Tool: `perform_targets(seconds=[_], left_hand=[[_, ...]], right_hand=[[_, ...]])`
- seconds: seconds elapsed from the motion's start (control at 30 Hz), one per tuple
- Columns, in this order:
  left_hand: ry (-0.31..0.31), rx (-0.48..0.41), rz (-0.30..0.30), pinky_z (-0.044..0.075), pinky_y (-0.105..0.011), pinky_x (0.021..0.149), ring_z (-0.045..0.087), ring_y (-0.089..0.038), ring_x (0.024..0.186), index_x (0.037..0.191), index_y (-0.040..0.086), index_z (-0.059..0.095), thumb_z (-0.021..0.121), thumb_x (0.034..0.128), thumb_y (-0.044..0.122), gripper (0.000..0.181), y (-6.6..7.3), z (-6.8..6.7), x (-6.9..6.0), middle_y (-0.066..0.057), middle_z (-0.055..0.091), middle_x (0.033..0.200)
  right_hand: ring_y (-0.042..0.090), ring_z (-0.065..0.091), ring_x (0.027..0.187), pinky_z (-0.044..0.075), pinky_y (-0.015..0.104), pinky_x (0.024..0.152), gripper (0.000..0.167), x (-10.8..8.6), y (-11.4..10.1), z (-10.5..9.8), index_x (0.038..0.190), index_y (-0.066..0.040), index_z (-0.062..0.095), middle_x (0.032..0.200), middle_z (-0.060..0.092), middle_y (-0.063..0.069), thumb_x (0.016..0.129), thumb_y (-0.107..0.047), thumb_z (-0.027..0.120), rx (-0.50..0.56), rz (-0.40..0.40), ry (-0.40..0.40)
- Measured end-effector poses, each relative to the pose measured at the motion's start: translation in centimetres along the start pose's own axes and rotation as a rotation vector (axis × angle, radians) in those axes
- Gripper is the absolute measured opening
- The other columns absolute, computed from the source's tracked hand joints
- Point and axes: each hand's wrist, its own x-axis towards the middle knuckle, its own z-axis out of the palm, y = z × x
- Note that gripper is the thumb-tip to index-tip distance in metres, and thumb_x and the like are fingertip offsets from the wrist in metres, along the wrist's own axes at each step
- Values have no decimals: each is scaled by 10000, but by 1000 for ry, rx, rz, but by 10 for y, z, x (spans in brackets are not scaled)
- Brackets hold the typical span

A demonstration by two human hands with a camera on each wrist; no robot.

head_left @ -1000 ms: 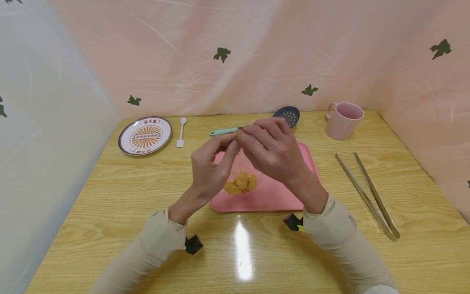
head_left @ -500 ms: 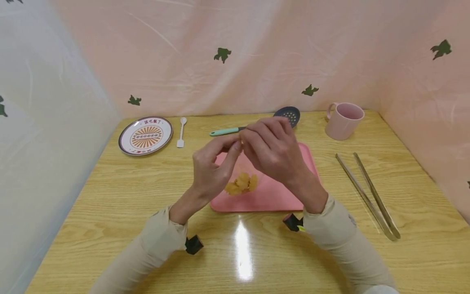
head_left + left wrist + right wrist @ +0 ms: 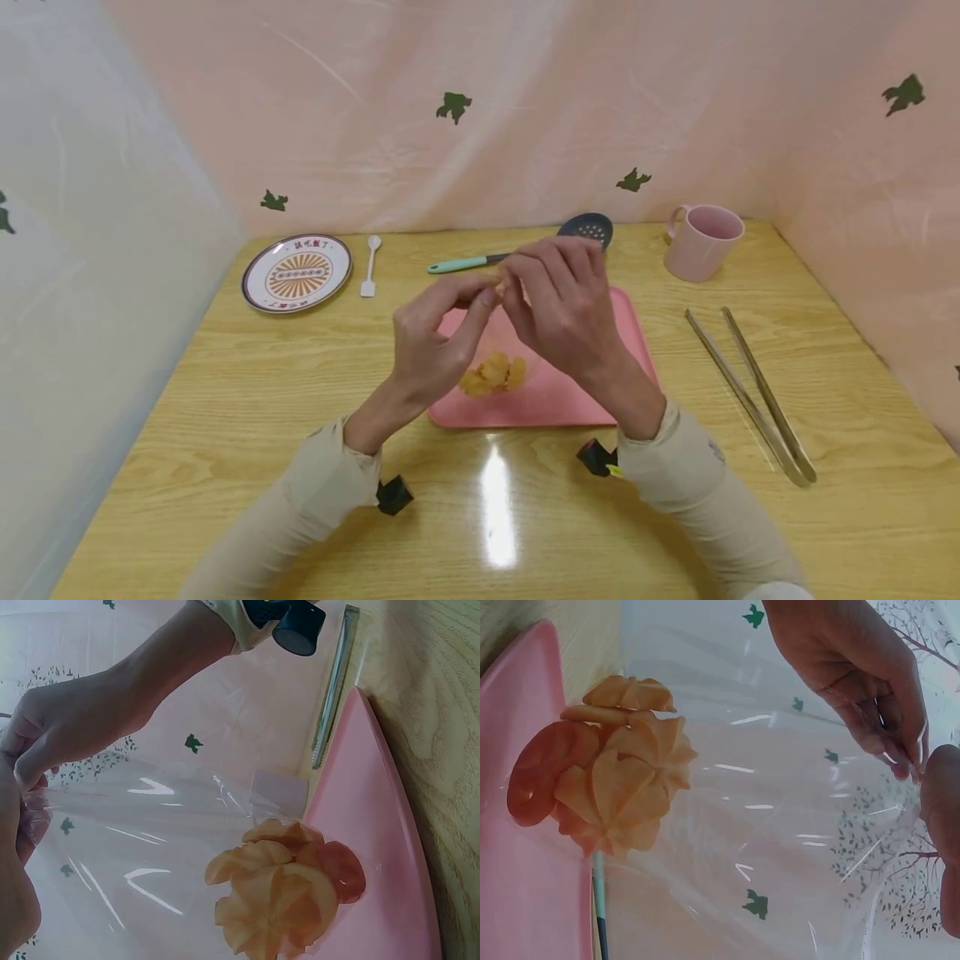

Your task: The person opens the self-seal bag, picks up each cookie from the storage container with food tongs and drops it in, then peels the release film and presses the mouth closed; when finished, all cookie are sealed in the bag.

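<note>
A clear plastic bag (image 3: 150, 840) hangs upright above the pink tray (image 3: 570, 404), with several golden, ridged cookies (image 3: 274, 900) gathered in its bottom. Both hands meet at the gathered top of the bag. My left hand (image 3: 431, 342) pinches the bag between thumb and index finger. Close beside it, my right hand (image 3: 566, 312) holds the same neck with curled fingers. In the right wrist view, the cookies (image 3: 626, 776) hang next to the tray's edge. The bag's mouth is mostly hidden by the fingers; whether it is tied I cannot tell.
At the back left lie a patterned plate (image 3: 297, 273) and a small white spoon (image 3: 371, 265). A skimmer (image 3: 459, 265) with a green handle lies behind the tray. On the right stand a pink mug (image 3: 702, 243) and metal tongs (image 3: 753, 396).
The fingertips of both hands have shifted slightly to the right along the bag's neck. The right hand's fingers have bent a little differently. The cookies stay nearly in place.
</note>
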Motion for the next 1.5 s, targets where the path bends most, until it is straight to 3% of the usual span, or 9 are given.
perform_targets(seconds=[0.2, 0.73, 1.5], left_hand=[[7, 23, 40, 610, -310, 727, 736, -257, 780, 1014, -111, 707, 672, 912, -107, 108, -1, -1, 0, -169, 741, 901], [86, -3, 51, 600, -289, 736, 725, -272, 757, 1018, -126, 709, 666, 919, -112, 110, -5, -9, 3, -180, 741, 890], [126, 27, -24, 585, -249, 710, 716, -253, 715, 965, -106, 723, 678, 910, -106, 71, -11, -17, 4, -159, 746, 854]], right_hand=[[384, 567, 838, 431, 531, 725, 177, 0, 6, -3, 936, 54, 664, 863, 660, 184, 1023, -60, 561, -4, 94, 22], [448, 546, 848, 409, 569, 837, 127, -23, 31, -20, 916, 91, 648, 875, 651, 235, 966, -16, 602, 49, 370, 56], [433, 575, 854, 388, 552, 909, 171, -54, 50, -46, 944, 119, 651, 870, 644, 252, 1008, -33, 607, 12, 474, -40]])
